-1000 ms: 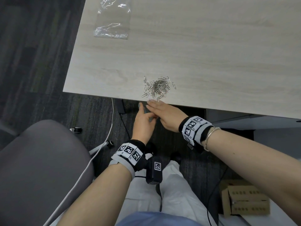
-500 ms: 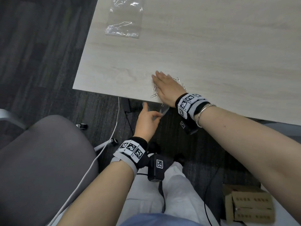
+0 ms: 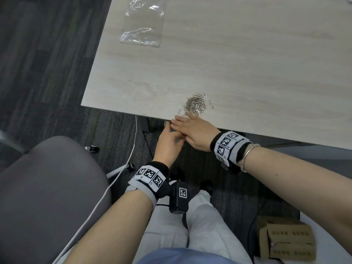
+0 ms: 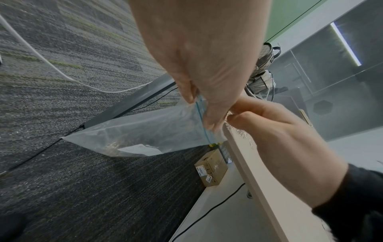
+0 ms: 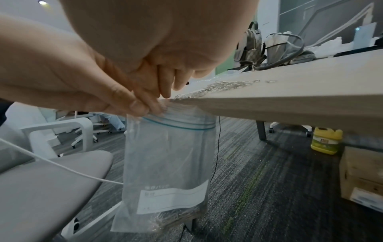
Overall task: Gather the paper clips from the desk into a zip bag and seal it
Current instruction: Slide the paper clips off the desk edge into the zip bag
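Note:
A heap of silver paper clips (image 3: 196, 104) lies at the near edge of the pale wooden desk (image 3: 247, 63). My right hand (image 3: 190, 128) reaches over that edge, fingers (image 5: 165, 85) stretched onto the closest clips (image 5: 217, 88). Just below the edge my left hand (image 3: 167, 143) pinches the rim of a clear zip bag (image 5: 170, 163) with a blue zip line and a white label. The bag (image 4: 145, 135) hangs with its mouth against the desk edge, and several clips (image 5: 176, 216) lie in its bottom. In the head view my hands hide the bag.
A second clear plastic bag (image 3: 142, 23) lies at the desk's far left. A grey chair (image 3: 47, 187) stands on my left with a white cable (image 3: 122, 172) beside it. Cardboard boxes (image 3: 285, 241) and a yellow bottle (image 5: 326, 140) sit on the carpet under the desk.
Half a second ago my right hand lay flat over the clip heap; it has drawn back to the desk edge. My left hand stays under the edge.

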The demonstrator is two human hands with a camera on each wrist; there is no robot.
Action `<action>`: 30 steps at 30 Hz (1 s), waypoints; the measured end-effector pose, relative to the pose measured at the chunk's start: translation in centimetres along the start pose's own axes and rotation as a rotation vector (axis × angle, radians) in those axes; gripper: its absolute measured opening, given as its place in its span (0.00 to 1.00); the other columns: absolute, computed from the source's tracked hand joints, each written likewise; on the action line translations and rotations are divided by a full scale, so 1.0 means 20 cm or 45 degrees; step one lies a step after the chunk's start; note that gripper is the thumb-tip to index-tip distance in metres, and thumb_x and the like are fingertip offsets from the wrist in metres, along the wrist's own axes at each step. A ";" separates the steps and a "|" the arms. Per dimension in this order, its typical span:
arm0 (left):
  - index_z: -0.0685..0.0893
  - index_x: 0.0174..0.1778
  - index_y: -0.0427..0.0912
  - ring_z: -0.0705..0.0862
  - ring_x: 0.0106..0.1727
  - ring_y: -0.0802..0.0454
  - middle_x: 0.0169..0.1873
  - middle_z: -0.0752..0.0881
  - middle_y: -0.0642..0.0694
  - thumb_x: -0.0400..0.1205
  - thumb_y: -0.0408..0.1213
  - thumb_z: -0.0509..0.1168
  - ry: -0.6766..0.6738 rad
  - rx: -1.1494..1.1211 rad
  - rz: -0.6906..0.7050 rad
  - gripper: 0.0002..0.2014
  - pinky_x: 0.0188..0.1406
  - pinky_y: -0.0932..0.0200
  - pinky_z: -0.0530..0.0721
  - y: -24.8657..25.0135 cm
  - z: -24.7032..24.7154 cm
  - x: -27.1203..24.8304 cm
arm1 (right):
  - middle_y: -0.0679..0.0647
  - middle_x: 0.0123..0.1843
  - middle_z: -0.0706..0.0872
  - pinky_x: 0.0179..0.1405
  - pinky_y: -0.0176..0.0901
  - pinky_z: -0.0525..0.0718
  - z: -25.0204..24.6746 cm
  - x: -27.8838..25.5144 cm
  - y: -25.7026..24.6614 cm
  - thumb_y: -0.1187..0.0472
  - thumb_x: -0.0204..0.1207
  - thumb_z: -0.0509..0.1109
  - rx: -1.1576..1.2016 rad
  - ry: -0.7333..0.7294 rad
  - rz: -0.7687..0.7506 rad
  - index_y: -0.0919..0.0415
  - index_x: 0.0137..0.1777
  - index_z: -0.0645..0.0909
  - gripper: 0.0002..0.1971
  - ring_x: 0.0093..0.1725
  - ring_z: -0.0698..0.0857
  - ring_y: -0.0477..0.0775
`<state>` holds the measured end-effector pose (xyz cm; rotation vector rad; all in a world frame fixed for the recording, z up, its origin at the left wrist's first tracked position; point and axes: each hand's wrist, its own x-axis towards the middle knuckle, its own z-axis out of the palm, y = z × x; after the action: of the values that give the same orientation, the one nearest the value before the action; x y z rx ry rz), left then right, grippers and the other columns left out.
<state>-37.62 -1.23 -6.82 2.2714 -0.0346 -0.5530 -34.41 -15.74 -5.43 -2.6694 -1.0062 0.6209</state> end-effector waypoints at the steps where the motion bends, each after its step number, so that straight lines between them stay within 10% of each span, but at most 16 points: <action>1: 0.89 0.50 0.41 0.57 0.82 0.46 0.80 0.57 0.32 0.79 0.32 0.66 0.001 -0.002 0.005 0.08 0.66 0.74 0.57 0.01 0.00 -0.01 | 0.56 0.82 0.60 0.78 0.44 0.35 0.00 -0.02 0.00 0.66 0.77 0.56 0.051 0.045 -0.010 0.62 0.80 0.59 0.29 0.83 0.54 0.54; 11: 0.89 0.53 0.39 0.61 0.80 0.43 0.81 0.56 0.34 0.80 0.31 0.66 -0.005 -0.057 0.000 0.09 0.59 0.85 0.49 0.08 0.04 -0.04 | 0.61 0.84 0.50 0.80 0.43 0.39 0.06 -0.19 0.12 0.68 0.76 0.55 0.241 0.220 0.351 0.65 0.82 0.50 0.33 0.84 0.47 0.57; 30: 0.89 0.52 0.41 0.60 0.81 0.45 0.81 0.54 0.31 0.80 0.32 0.67 0.017 -0.040 -0.036 0.08 0.56 0.87 0.48 0.07 0.05 -0.04 | 0.58 0.84 0.55 0.81 0.41 0.45 0.07 -0.19 0.08 0.69 0.79 0.54 0.334 0.335 0.262 0.63 0.81 0.56 0.29 0.83 0.53 0.54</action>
<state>-38.60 -2.64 -6.14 2.2479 0.0127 -0.5497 -36.74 -19.45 -6.04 -2.5499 -0.5450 0.3915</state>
